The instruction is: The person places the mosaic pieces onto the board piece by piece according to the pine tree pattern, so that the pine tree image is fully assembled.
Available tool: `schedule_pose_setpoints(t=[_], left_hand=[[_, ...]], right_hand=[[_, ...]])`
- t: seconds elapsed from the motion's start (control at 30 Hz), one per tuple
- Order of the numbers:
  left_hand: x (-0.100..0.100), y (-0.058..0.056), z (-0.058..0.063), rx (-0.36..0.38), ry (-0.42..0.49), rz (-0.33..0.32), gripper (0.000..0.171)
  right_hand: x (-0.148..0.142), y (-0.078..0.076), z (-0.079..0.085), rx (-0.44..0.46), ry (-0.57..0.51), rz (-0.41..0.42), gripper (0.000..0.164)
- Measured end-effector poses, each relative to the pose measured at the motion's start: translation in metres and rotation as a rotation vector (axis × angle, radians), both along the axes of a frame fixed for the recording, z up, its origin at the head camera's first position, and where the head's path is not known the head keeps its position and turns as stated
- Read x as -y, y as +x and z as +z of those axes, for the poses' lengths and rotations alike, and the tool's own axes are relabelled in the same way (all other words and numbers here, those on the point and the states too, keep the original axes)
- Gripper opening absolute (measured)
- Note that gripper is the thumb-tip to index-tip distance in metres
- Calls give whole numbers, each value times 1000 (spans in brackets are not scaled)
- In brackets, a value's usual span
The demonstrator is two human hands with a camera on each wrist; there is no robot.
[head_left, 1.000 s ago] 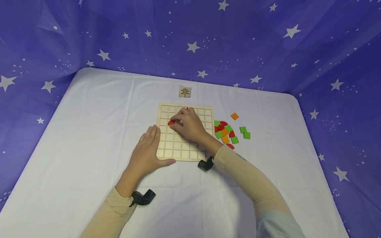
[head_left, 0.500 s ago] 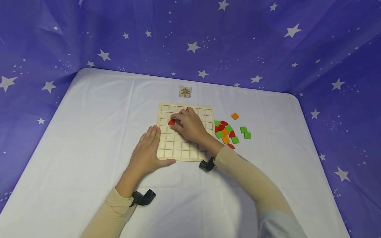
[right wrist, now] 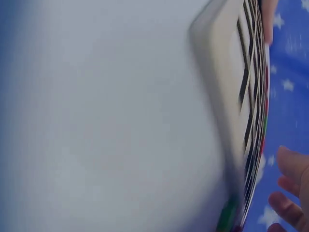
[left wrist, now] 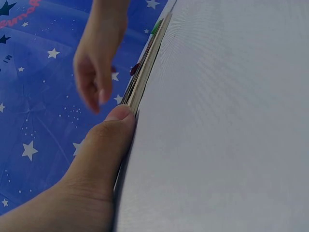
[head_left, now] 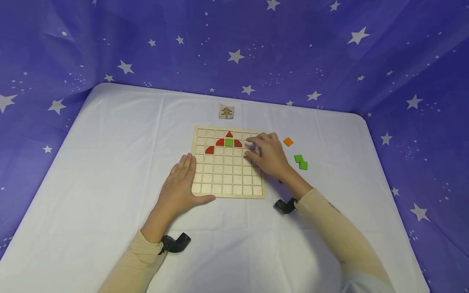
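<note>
My left hand (head_left: 178,183) lies against the left edge of the wooden grid board (head_left: 208,196), fingers straight. Its thumb (left wrist: 99,150) runs along the near edge. Over the board's right side hovers my right hand (head_left: 270,156). Its thumb and fingers are bent and spread apart, with nothing seen between them. Set in the grid are a red triangle (head_left: 229,134), a green square (head_left: 229,142) with a red quarter-circle (head_left: 220,142) to its left and another (head_left: 237,143) to its right, and a lower-left red quarter-circle (head_left: 209,150).
Beyond the board lies a small pattern card (head_left: 226,112). An orange square tile (head_left: 288,142) and two touching green tiles (head_left: 301,162) sit to the right. My right hand and forearm hide most of the tile pile beside the board. A starry curtain (head_left: 234,44) surrounds the white table.
My right hand has let go of the lower-left red quarter-circle, which stays in the grid, and has moved right, uncovering the other pieces. My left hand has stayed in place.
</note>
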State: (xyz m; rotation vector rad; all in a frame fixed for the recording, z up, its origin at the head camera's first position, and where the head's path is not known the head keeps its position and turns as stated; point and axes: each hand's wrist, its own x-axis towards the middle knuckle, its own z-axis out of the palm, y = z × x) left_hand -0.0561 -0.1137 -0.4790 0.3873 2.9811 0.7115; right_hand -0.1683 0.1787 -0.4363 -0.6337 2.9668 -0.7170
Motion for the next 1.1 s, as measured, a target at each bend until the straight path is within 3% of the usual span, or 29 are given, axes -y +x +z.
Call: schedule_pose_setpoints(t=[0.17,0.4,0.8,1.1], left_hand=[[0,0,1,0,2,-1,135],[0,0,3,2,6,3,135],[0,0,1,9,8,8,135],[0,1,0,8,8,3,135]], right_hand=[[-40,-1,-2,48,28,-112,48],[-67,-2,-6,125,85,-137,42],[-63,-9,-10,84,22,-65,33],[-62,-20,-9,102,18,-145,26]])
